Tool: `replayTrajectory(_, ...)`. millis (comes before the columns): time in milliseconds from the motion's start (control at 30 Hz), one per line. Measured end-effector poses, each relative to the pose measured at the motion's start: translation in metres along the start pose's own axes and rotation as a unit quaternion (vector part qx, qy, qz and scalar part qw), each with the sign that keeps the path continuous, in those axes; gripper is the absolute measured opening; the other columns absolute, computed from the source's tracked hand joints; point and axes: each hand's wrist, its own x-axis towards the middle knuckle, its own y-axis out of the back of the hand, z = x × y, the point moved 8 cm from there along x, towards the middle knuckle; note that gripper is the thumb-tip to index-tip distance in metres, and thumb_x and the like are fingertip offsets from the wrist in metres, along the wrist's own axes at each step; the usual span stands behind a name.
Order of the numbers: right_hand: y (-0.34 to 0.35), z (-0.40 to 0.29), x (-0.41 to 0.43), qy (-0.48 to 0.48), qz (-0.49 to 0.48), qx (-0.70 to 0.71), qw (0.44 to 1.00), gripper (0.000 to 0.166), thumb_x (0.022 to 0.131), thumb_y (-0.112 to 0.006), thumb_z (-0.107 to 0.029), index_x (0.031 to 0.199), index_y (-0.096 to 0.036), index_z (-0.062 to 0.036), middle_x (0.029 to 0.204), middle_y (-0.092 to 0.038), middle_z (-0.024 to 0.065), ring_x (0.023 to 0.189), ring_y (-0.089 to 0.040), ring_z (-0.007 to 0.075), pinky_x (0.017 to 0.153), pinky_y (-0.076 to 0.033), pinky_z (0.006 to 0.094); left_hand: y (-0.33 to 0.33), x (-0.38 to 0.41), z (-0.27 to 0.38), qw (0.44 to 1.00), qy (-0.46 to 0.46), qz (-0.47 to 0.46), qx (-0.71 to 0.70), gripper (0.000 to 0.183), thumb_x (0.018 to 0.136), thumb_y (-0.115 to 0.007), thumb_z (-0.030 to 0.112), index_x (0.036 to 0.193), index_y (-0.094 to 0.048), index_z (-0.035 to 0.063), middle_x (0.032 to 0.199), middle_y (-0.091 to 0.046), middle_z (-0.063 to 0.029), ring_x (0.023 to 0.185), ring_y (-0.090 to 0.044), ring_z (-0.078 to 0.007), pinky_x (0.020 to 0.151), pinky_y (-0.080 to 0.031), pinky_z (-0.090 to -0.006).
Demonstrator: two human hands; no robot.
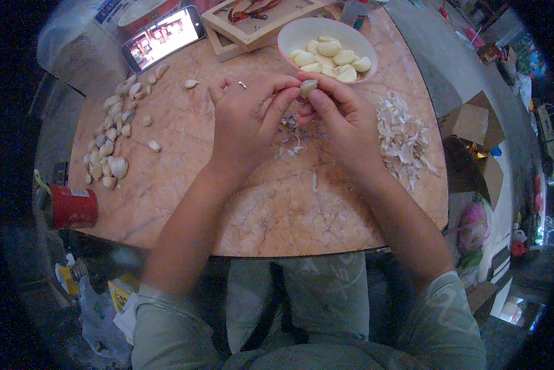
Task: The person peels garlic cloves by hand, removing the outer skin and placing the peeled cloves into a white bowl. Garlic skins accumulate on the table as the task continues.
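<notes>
A garlic clove [309, 87] is pinched between the fingertips of my right hand [346, 111], just in front of the bowl. My left hand [251, 111], with a ring on one finger, touches the clove's left side with thumb and forefinger. Peeled cloves lie in the white bowl with a pink rim [374, 69]. Unpeeled cloves [113, 115] are spread along the table's left side, with a larger garlic piece [118, 167] at their near end. Papery garlic skins [404, 138] form a heap right of my right hand. More skin scraps [293, 145] lie between my hands.
A lit phone [163, 39] leans at the back left. Wooden frames [247, 39] lie beside the bowl. A red can [75, 207] stands by the table's left edge. An open cardboard box [475, 122] is beyond the right edge of the marbled table [263, 222].
</notes>
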Motion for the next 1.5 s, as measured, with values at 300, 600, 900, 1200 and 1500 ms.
replayTrajectory(300,0.002,0.000,-0.001,0.000,0.005,-0.027,1.000,0.023,0.083,-0.050,-0.008,0.103,-0.057,0.0004,0.088,-0.060,0.0074,0.068,-0.057,0.0104,0.062,-0.048,0.0215,-0.001,0.001,0.000,1.000,0.010,-0.003,0.005,0.011,0.079,-0.056,0.018,0.084,-0.061,0.0109,0.077,-0.062,-0.0028,0.071,-0.056,-0.0161,0.074,-0.027,-0.0333)
replayTrajectory(600,0.003,0.000,0.001,0.015,0.002,-0.033,0.999,0.023,0.083,-0.050,-0.008,0.105,-0.056,-0.0013,0.084,-0.061,0.0062,0.068,-0.057,0.0102,0.063,-0.047,0.0215,-0.002,0.001,0.002,1.000,0.010,-0.007,-0.008,0.012,0.079,-0.056,0.021,0.084,-0.060,0.0111,0.080,-0.061,-0.0029,0.074,-0.055,-0.0162,0.076,-0.026,-0.0334)
replayTrajectory(900,0.001,-0.007,-0.001,0.028,0.000,-0.062,0.998,0.024,0.081,-0.051,-0.004,0.104,-0.056,-0.0025,0.090,-0.059,0.0077,0.070,-0.058,0.0114,0.063,-0.048,0.0225,-0.001,-0.001,-0.007,0.999,0.039,0.016,0.021,0.012,0.079,-0.055,0.021,0.080,-0.057,0.0094,0.076,-0.057,-0.0028,0.070,-0.053,-0.0179,0.077,-0.026,-0.0337)
replayTrajectory(1200,-0.004,-0.009,-0.002,0.124,-0.005,-0.154,0.980,0.021,0.079,-0.051,-0.002,0.099,-0.057,-0.0030,0.088,-0.059,0.0103,0.071,-0.059,0.0169,0.063,-0.048,0.0265,-0.006,0.000,-0.005,0.996,0.065,-0.022,-0.053,0.016,0.076,-0.060,0.023,0.078,-0.057,0.0077,0.072,-0.059,-0.0046,0.068,-0.055,-0.0180,0.073,-0.032,-0.0320)
replayTrajectory(1500,0.003,-0.017,-0.004,0.144,0.062,-0.145,0.977,0.014,0.077,-0.054,-0.003,0.090,-0.058,-0.0021,0.083,-0.058,0.0104,0.073,-0.058,0.0212,0.065,-0.047,0.0290,-0.012,-0.003,-0.015,0.983,0.104,-0.030,-0.149,0.013,0.077,-0.058,0.016,0.079,-0.059,0.0027,0.073,-0.059,-0.0092,0.067,-0.058,-0.0209,0.059,-0.042,-0.0298)
